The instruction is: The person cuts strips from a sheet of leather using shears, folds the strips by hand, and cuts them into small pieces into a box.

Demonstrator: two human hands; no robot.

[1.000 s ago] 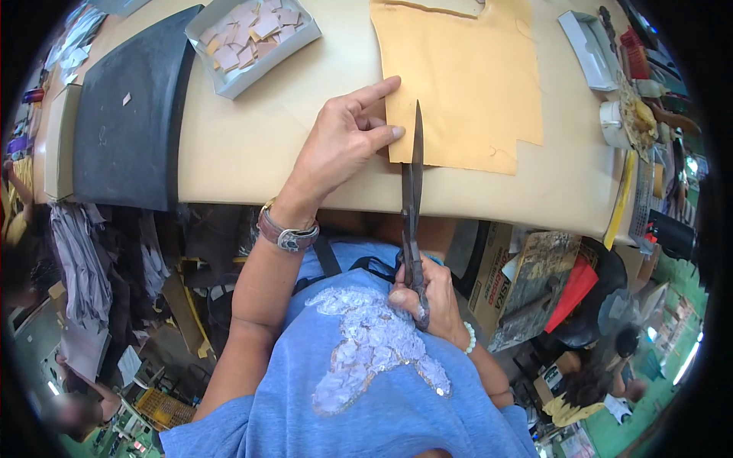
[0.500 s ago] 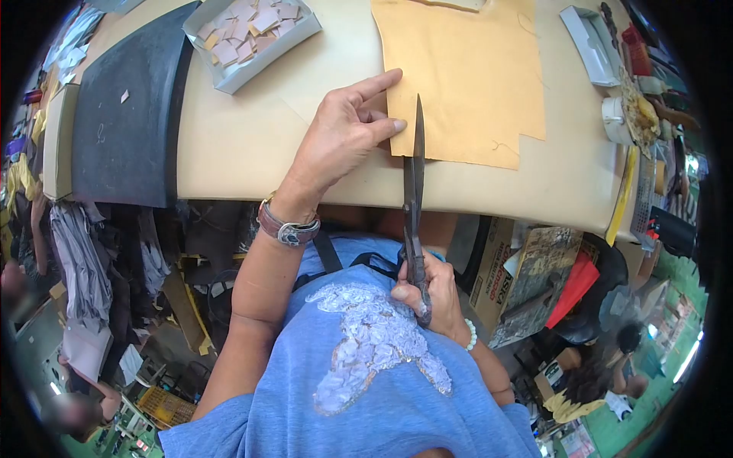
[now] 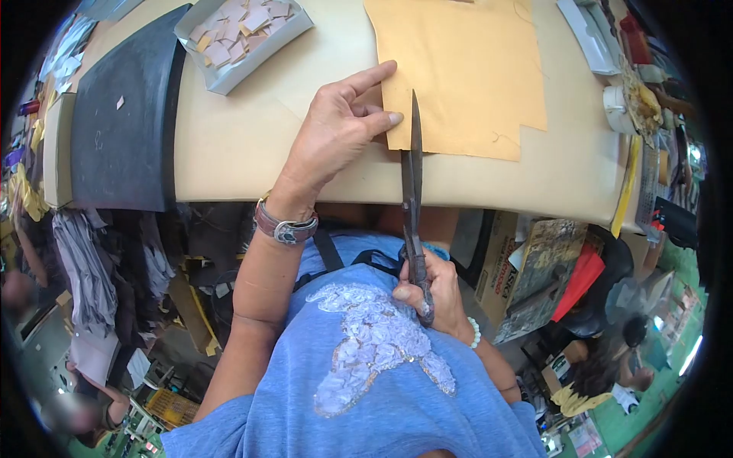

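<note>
A yellow fabric piece (image 3: 466, 84) lies flat on the table, with a stepped lower right corner and a loose thread near its front edge. My left hand (image 3: 340, 130) grips its left edge, thumb and index fingertip on top, the other fingers partly hidden beneath. Long dark scissors (image 3: 412, 195) are in my right hand (image 3: 439, 294), held close to my shirt with fingers wrapped round the handles. The blades point away from me and straddle the fabric's front edge near its left corner, one blade on top, the other partly hidden underneath.
The fabric rests on a cream padded table (image 3: 252, 164). A white box (image 3: 259, 49) of small leather-like scraps stands at back left, beside a black board (image 3: 130, 114). A narrow white box (image 3: 588, 38) and a tape roll (image 3: 617, 108) sit on the right. Other people are at lower left.
The view has shifted slightly, so the table and fabric appear a little higher. Hands, scissors and fabric keep nearly the same places relative to each other.
</note>
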